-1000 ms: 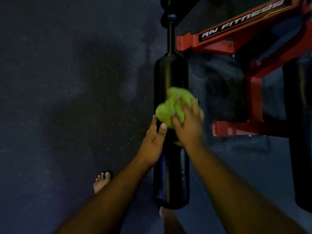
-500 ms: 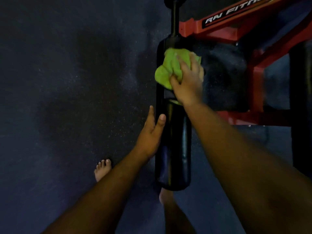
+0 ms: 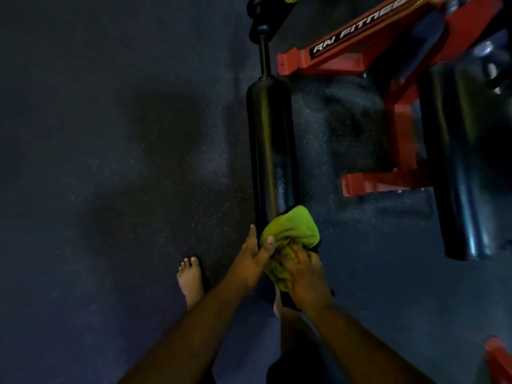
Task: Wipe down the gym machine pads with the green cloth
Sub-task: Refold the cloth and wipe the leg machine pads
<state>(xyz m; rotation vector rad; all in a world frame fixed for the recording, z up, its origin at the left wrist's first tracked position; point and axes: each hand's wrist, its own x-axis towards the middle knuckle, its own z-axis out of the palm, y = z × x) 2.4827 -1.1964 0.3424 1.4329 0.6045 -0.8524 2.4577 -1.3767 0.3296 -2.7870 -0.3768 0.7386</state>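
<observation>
A long black roller pad [image 3: 270,139] runs from a thin black bar at the top toward me. The green cloth [image 3: 291,234] is bunched over the pad's near end. My right hand [image 3: 304,275] grips the cloth from below, fingers curled into its folds. My left hand [image 3: 253,259] rests against the pad's left side with straight fingers, its thumb touching the cloth. The pad's near tip is hidden by the cloth and my hands.
A second black roller pad [image 3: 460,162] hangs at the right. The red machine frame [image 3: 352,56] with white lettering lies between and behind the pads. Dark speckled rubber floor [image 3: 110,162] spreads to the left. My bare left foot [image 3: 189,281] stands on it.
My right hand has drawn the green cloth from the pad's far end down to its near end. My left hand stays against the pad's left side.
</observation>
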